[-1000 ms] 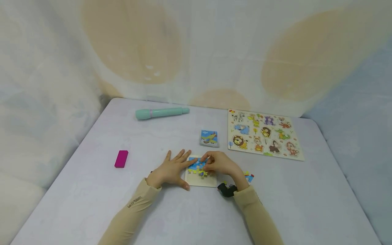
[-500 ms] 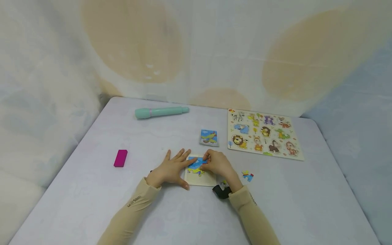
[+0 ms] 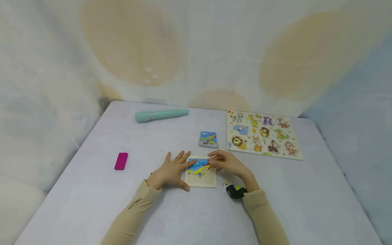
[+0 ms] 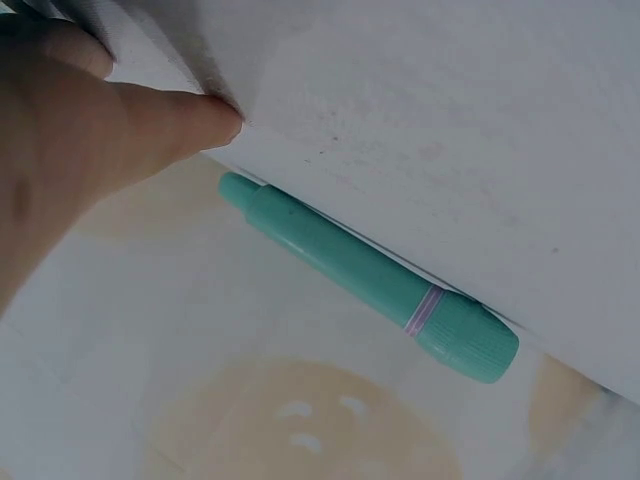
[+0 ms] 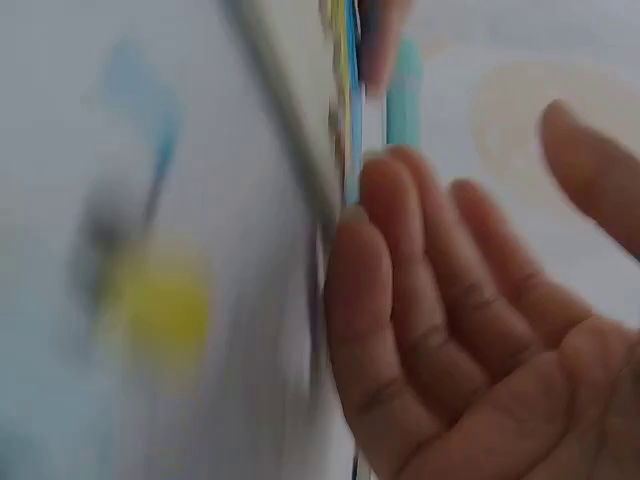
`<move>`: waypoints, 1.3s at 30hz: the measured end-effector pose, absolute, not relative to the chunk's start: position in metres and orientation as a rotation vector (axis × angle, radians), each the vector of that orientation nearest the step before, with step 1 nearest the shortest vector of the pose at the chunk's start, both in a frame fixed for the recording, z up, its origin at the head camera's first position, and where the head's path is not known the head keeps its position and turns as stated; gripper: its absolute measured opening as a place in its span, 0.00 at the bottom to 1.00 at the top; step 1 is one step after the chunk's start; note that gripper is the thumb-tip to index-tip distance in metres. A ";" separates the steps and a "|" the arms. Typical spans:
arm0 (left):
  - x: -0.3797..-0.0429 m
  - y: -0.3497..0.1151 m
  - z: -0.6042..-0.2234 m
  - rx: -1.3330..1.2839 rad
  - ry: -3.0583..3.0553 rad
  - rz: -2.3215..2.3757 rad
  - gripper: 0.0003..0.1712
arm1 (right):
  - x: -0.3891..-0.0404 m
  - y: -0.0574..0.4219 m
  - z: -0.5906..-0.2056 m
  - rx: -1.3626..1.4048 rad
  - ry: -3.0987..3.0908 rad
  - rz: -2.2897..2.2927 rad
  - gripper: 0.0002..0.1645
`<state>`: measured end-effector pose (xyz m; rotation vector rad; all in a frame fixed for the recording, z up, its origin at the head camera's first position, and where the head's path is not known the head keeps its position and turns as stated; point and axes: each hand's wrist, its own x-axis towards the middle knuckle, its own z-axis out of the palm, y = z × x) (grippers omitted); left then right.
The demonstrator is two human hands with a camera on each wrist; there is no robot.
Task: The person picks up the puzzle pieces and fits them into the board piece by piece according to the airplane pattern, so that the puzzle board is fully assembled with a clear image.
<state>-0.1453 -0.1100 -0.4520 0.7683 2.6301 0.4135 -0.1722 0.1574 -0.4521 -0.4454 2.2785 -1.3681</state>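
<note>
Whitish table top [image 3: 183, 217], closed in behind by hanging cloth [image 3: 208, 51] with peach-coloured patches. Nearest, two beige sleeves [image 3: 136, 206] and, at the right wrist, a black band [image 3: 236, 191], with loose puzzle pieces [image 3: 226, 185] just beside it. Next, at the middle, a small wooden tray [image 3: 202, 182], holding inside it a partly filled puzzle [image 3: 196, 164], blue at the far side, yellow nearer. At its left, left hand [image 3: 171, 172] spread wide, index finger laid on the blue part. At its right edge, right hand [image 3: 228, 164], fingers close together, thumb apart from them in the right wrist view; cannot tell how firmly touching. Well apart to the left, a magenta block [image 3: 121, 161]. Beyond the tray, a small plane picture [image 3: 208, 139]; then, to the right, an animal board [image 3: 264, 134]. Farthest, a turquoise stick [image 3: 161, 115], lying near the back edge
</note>
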 end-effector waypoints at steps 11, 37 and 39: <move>-0.145 -0.110 -0.446 0.762 2.633 0.392 0.64 | -0.147 0.265 -0.454 -0.280 2.380 -1.455 0.30; -0.146 -0.111 -0.449 0.767 2.653 0.386 0.65 | -0.138 0.257 -0.459 -0.395 2.687 -1.104 0.36; -0.146 -0.111 -0.449 0.771 2.650 0.384 0.65 | -0.138 0.255 -0.459 -0.392 2.689 -1.101 0.34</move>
